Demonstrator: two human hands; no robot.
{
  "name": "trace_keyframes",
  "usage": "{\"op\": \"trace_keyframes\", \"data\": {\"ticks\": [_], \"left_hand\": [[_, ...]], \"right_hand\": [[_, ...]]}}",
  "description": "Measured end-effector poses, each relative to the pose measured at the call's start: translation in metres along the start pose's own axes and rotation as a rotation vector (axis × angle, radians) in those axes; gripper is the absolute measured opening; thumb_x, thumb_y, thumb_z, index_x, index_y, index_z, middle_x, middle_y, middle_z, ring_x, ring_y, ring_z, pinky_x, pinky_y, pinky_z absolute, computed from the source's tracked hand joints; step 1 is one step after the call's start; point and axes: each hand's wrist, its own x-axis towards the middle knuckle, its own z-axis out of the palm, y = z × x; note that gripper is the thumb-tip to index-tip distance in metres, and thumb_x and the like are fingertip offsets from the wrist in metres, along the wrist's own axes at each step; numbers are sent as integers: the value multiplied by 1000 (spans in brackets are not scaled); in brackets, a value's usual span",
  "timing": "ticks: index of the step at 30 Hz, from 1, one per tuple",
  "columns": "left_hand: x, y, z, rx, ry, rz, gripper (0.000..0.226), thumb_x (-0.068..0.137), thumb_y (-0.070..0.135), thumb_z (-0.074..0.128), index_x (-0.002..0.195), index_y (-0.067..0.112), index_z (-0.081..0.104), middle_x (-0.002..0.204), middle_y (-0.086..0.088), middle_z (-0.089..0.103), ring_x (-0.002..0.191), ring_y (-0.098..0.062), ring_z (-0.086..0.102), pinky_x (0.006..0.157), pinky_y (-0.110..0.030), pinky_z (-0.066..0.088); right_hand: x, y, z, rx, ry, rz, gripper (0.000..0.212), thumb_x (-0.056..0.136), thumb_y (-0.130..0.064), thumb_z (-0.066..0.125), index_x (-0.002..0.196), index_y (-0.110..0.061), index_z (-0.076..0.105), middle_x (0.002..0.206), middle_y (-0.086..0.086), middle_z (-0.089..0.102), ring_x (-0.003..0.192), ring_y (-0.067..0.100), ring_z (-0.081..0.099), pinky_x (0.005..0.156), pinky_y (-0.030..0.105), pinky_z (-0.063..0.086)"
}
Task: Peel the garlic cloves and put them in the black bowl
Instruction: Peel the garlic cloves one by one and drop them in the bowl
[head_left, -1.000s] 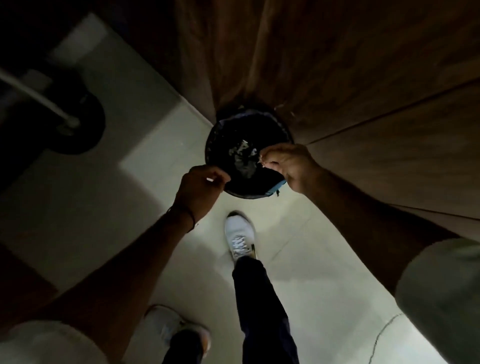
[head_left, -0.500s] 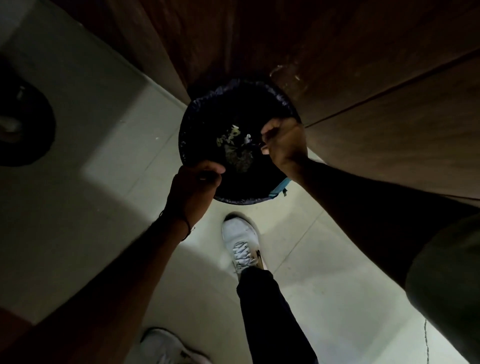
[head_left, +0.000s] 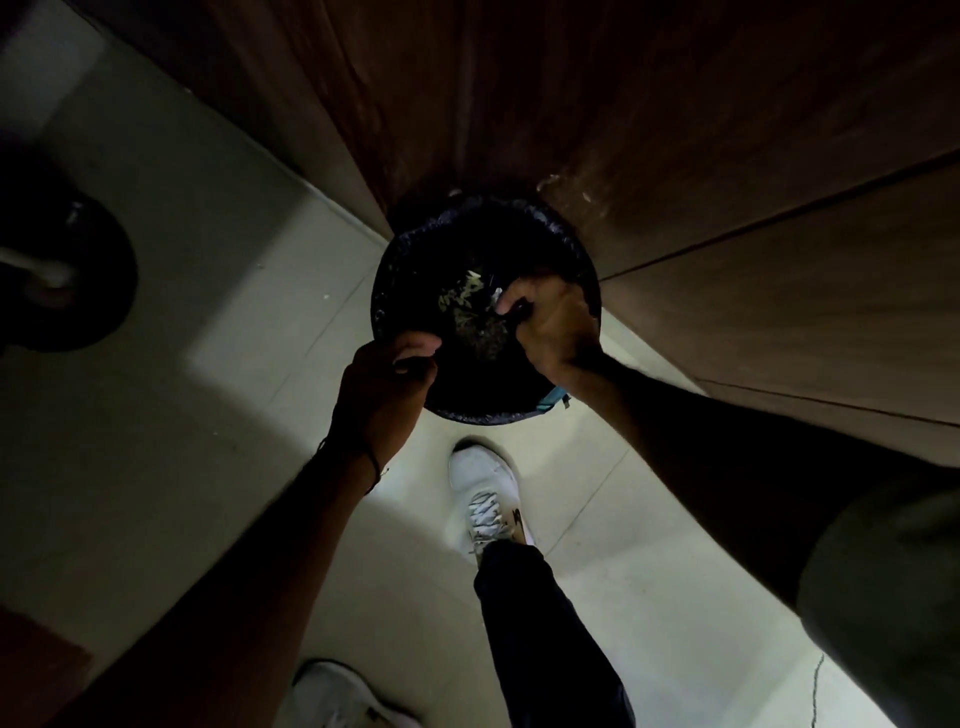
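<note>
I stand in dim light over a round bin (head_left: 410, 249) lined with a black bag, set on the floor against a wooden cabinet. Pale garlic peel scraps (head_left: 470, 306) lie inside it. My right hand (head_left: 553, 325) hovers over the bin's right side, fingers curled, pinching a small pale bit of peel (head_left: 496, 297) at the fingertips. My left hand (head_left: 384, 387) hangs over the near left rim with fingers and thumb curled together; what it holds is too dark to tell. No black bowl or whole cloves are in view.
The wooden cabinet front (head_left: 675, 156) rises behind and right of the bin. My white shoe (head_left: 485, 488) is planted just before the bin and the other shoe (head_left: 337, 696) sits at the bottom edge. A dark round stand base (head_left: 78, 280) lies on the left floor.
Both hands have shifted further over the bin; the right hand has turned down over its right side. The camera has swung slightly, moving the bin right in the picture.
</note>
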Motion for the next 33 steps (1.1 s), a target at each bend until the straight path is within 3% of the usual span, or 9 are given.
{"op": "trace_keyframes", "data": {"ticks": [3, 8, 13, 17, 20, 23, 26, 30, 33], "left_hand": [[-16, 8, -7, -54, 42, 1, 19, 90, 3, 66, 102, 17, 71, 109, -4, 71, 105, -26, 66, 88, -46, 55], [-74, 43, -17, -203, 75, -27, 25, 91, -10, 59, 105, 9, 67, 107, -9, 68, 101, -22, 63, 81, -33, 45], [-165, 87, -48, -252, 127, -70, 27, 91, -14, 51, 109, 0, 66, 103, -12, 67, 88, -13, 61, 72, -15, 42], [-254, 123, -90, -185, 148, -13, 32, 89, -16, 44, 108, -4, 68, 98, -11, 67, 74, 1, 60, 66, -11, 43], [-319, 137, -125, -126, 166, 47, 37, 88, -15, 42, 106, 0, 71, 96, -9, 67, 80, -8, 60, 68, -14, 46], [-396, 140, -164, -124, 281, 92, 36, 90, -8, 46, 103, 14, 72, 96, -5, 68, 85, -16, 63, 72, -18, 49], [-462, 137, -193, -183, 433, 147, 32, 93, -4, 51, 102, 20, 71, 98, 0, 70, 88, -8, 65, 82, -25, 54], [-560, 119, -229, -317, 707, 221, 26, 96, 2, 56, 103, 21, 71, 101, 4, 72, 93, -7, 66, 86, -22, 54], [-631, 96, -248, -392, 895, 234, 25, 96, -1, 56, 104, 17, 71, 97, 1, 73, 85, -4, 65, 79, -15, 50]], "right_hand": [[-21, -22, -12, 64, 30, 2, 27, 79, 9, 60, 97, -3, 76, 104, 12, 74, 98, 22, 65, 83, 14, 44], [-68, -61, -32, 215, -19, -16, 16, 84, 10, 64, 90, 2, 75, 95, 16, 75, 91, 25, 68, 88, 35, 55], [-148, -111, -67, 303, -109, -60, 20, 86, 13, 60, 95, 3, 75, 98, 14, 74, 96, 22, 66, 93, 30, 50], [-224, -161, -97, 351, -168, -173, 16, 85, 10, 62, 91, 0, 73, 91, 14, 73, 90, 25, 67, 90, 38, 53], [-276, -201, -117, 320, -215, -274, 14, 86, 8, 64, 92, -1, 74, 87, 3, 71, 87, 14, 66, 85, 24, 51], [-338, -248, -131, 301, -278, -380, 16, 87, 6, 64, 91, -5, 74, 81, -9, 68, 77, 0, 63, 76, 17, 48], [-392, -286, -133, 269, -365, -465, 18, 88, 1, 65, 88, -14, 74, 68, -20, 64, 61, -9, 56, 64, 11, 42], [-484, -345, -122, 274, -518, -637, 22, 88, -2, 65, 83, -22, 72, 61, -16, 62, 59, 1, 54, 59, 22, 44], [-556, -384, -103, 253, -656, -758, 20, 90, -2, 64, 86, -20, 72, 71, -4, 64, 67, 12, 57, 58, 23, 45]]}}
